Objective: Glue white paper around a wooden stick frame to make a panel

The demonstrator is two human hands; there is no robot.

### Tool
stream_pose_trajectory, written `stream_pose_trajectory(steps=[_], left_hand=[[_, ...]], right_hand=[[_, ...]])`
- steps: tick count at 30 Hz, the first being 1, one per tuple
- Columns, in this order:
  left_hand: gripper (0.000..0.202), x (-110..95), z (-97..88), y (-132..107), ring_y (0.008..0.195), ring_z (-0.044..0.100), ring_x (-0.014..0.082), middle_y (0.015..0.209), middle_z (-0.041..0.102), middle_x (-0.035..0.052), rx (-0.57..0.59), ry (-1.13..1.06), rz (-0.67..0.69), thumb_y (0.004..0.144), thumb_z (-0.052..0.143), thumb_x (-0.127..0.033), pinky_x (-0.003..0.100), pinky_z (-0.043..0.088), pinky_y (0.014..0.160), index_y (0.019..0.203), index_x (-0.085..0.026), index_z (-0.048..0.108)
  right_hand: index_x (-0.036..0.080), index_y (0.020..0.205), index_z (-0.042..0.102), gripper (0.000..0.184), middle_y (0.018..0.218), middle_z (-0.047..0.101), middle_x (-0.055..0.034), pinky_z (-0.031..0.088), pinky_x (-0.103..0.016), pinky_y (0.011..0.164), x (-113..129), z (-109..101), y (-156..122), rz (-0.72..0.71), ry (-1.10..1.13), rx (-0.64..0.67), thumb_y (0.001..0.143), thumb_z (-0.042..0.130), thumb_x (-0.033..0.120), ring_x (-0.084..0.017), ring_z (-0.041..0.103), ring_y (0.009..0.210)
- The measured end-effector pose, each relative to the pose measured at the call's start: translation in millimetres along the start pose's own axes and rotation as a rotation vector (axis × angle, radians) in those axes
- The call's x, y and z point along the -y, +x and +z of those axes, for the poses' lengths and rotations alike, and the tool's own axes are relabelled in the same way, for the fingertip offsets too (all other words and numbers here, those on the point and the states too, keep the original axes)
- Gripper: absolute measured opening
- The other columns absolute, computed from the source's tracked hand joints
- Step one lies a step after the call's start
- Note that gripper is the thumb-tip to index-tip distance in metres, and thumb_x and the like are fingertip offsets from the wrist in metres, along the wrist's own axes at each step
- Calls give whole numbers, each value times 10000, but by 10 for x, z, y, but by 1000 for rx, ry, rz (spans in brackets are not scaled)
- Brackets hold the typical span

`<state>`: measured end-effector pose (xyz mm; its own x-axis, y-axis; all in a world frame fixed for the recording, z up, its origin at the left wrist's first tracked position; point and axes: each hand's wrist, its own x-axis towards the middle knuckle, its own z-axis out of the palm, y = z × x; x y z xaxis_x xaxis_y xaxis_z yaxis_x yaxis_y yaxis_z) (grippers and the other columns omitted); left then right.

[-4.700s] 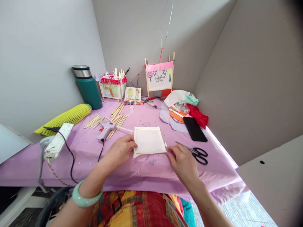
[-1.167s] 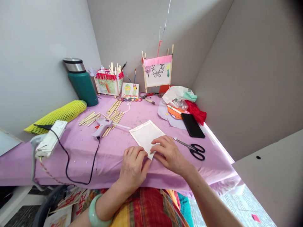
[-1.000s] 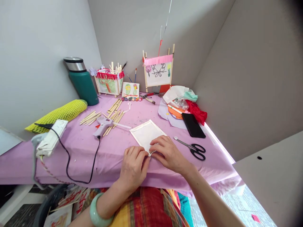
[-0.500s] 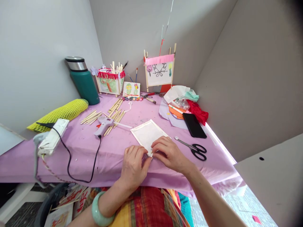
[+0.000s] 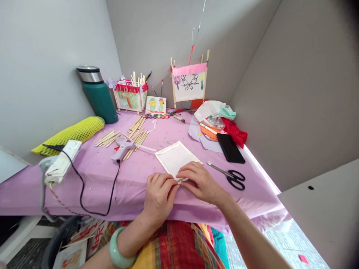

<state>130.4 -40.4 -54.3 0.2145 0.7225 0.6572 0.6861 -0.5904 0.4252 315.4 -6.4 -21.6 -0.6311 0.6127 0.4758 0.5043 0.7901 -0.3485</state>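
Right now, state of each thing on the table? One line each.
white panel, flat on the cloth
left hand, gripping the panel's near corner
right hand, gripping the same corner
glue gun, on its side, cord attached
scissors, closed, lying flat
phone, screen dark
flask, upright, lid on

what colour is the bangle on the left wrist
The bangle is pale jade green, clearest in the head view.
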Motion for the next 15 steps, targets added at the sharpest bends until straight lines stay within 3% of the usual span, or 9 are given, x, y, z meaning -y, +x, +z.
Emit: stream_pose_trajectory(steps=[15], left_hand=[[65,0,3,-19,883,562,207,930,630,59,-10,-7,-41,830,590,-170,384,429,795,884,-193,618]], right_hand=[[191,867,555,74,865,633,-36,378,-336,809,18,37,80,54,44,83,920,511,220,-173,541,867]])
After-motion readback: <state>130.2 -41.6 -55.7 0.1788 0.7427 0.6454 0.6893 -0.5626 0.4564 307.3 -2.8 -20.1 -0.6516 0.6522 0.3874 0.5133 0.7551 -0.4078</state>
